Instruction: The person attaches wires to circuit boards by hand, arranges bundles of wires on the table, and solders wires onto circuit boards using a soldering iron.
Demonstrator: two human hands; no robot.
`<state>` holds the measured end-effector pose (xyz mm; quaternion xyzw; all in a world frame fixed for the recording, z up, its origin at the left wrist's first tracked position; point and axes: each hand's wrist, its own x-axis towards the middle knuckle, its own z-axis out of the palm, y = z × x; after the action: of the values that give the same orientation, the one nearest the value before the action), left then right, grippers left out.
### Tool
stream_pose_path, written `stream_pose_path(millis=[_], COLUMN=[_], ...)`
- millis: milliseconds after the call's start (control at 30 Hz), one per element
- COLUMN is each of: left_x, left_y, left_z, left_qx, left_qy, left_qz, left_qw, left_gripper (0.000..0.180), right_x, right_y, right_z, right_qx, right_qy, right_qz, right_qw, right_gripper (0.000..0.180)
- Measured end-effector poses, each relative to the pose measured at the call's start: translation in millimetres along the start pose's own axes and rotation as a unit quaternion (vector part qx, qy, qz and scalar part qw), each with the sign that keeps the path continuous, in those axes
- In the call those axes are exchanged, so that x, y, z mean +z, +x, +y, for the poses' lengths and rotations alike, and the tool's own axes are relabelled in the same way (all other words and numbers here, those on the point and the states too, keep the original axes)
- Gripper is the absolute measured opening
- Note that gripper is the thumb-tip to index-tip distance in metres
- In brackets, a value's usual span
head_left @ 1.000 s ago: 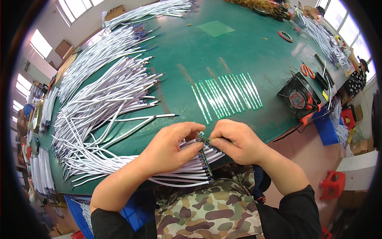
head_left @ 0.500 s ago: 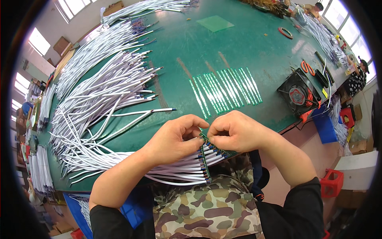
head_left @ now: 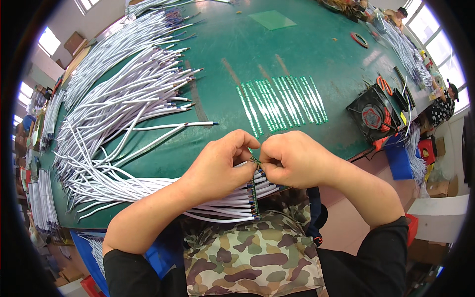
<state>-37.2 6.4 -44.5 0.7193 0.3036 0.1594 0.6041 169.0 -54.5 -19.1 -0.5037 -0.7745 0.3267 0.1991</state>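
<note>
A narrow green circuit board strip (head_left: 255, 200) stands across the ends of several white cables (head_left: 222, 209), at the near table edge. My left hand (head_left: 222, 161) is closed in a pinch at the strip's far end, its thumb over the cable tips. Against it, my right hand (head_left: 293, 161) pinches with thumb and curled forefinger at the same spot. Small coloured wire ends (head_left: 258, 167) show between the hands; what exactly the right fingertips hold is hidden. Beyond the hands lies a row of several similar green strips (head_left: 282, 104).
Large bundles of white cables (head_left: 123, 89) cover the left of the green table (head_left: 222, 44). A black fan (head_left: 372, 116), orange-handled scissors (head_left: 384, 85) and a tape roll (head_left: 359, 39) lie to the right. Blue bins (head_left: 398, 161) stand below the table edge. Other people sit farther off.
The view has tilted slightly, so the table things appear a little higher. Both hands stay together at the strip's far end, the right one turned slightly with its knuckles more toward me.
</note>
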Motion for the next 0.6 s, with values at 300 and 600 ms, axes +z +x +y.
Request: stream_pose_path(millis=[300,600], left_x=[4,-4], left_y=[2,3], left_z=[8,16], left_qx=[-0.048,-0.036], left_qy=[0.054,0.054], left_qz=[0.043,-0.051], left_qw=[0.996,0.997], left_gripper=[0.036,0.051], right_x=[17,-9], right_y=[-2,-12], right_z=[-11,13], right_qx=[0.015,0.016], right_qy=[-0.135,0.082], right_qz=[0.091,-0.020], right_qw=[0.987,0.996], right_gripper=[0.016,0.012])
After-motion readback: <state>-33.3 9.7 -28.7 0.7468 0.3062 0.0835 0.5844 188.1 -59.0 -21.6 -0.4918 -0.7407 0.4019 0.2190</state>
